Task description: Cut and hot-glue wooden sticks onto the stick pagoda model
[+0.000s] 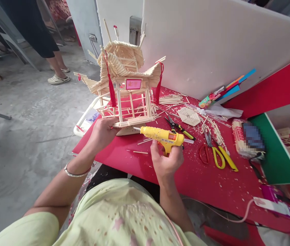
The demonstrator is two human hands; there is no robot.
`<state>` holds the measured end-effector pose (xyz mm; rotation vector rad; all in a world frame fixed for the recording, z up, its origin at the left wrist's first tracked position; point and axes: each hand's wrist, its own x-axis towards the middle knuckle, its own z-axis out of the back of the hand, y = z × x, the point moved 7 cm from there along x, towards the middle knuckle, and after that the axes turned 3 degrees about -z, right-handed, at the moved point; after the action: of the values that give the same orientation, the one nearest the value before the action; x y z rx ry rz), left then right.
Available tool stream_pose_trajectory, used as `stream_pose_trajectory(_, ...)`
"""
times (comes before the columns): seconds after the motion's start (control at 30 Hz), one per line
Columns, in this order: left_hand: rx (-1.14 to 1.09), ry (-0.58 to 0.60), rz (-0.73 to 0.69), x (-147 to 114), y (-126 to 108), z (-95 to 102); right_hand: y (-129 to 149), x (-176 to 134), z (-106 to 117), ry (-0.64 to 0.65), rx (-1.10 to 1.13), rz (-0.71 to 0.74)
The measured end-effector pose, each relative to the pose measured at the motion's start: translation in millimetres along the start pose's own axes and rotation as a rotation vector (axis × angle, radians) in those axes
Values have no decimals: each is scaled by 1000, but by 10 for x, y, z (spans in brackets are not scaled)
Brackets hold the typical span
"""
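A small pavilion model (132, 102) built of thin wooden sticks stands tilted above the near left of the red table. It has tiered curved roofs, red tassels (111, 89) at the corners and a pink plaque (133, 84) over the front. My left hand (104, 133) grips the base of the model at its lower left corner. In my right hand (167, 159) is a yellow glue gun (161, 135), its nozzle pointing left, just below the model's base. A clear glue stick pokes out of the gun's back end.
On the red table (201, 191) lie loose sticks (172, 99), a hexagonal stick panel (189, 116), black-and-yellow pliers (178, 127), scissors (208, 147) and a pen bundle (211, 97). A white board (198, 44) rises behind. A power strip (275, 206) is at right. A person (39, 37) stands at far left.
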<state>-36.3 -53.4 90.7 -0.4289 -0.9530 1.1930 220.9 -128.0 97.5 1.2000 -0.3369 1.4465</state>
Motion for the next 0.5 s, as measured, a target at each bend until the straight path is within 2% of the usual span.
stream_pose_trajectory(0.1, -6, 25, 10, 0, -17, -5, 68, 39, 17, -19, -7, 49)
stream_pose_trajectory(0.27, -29, 4, 40, -18, 11, -12, 128, 90, 21, -35, -94, 88)
stream_pose_trajectory(0.4, -4, -11, 41, -22, 29, -15, 231, 134, 70, -100, -58, 175)
stream_pose_trajectory(0.5, 3, -14, 29, -14, 29, -15, 272, 165, 75, -107, -52, 188)
